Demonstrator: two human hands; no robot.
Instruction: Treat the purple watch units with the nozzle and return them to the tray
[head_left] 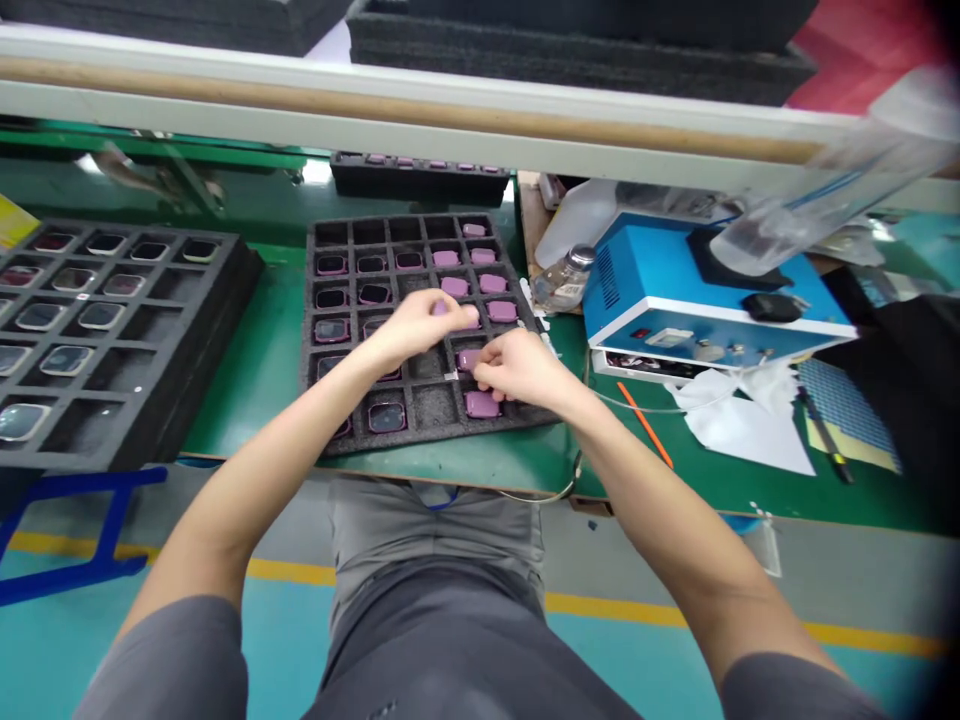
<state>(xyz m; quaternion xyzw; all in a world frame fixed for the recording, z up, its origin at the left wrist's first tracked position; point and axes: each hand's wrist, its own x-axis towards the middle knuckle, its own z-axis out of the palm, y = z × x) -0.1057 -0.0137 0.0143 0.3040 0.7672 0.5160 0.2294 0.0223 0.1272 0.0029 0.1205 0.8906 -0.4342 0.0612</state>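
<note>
A black foam tray (435, 410) with square compartments lies on the green bench in front of me. Purple watch-like cases fill compartments on its right side, and dark-screened ones sit on its left. My left hand (427, 322) is over the tray's middle, fingers bent around a purple piece (440, 308). Lower right, my right hand (514, 368) pinches the edge of a purple case (469, 359) at its compartment. Just below that hand lies another purple case (482, 404).
Stacked foam trays (225, 330) with screened cases stand at left. At right are a blue machine (652, 290), a glass jar (566, 280), an orange stick (645, 425), white paper (750, 430) and a black pen (825, 435). A shelf edge (450, 125) crosses above.
</note>
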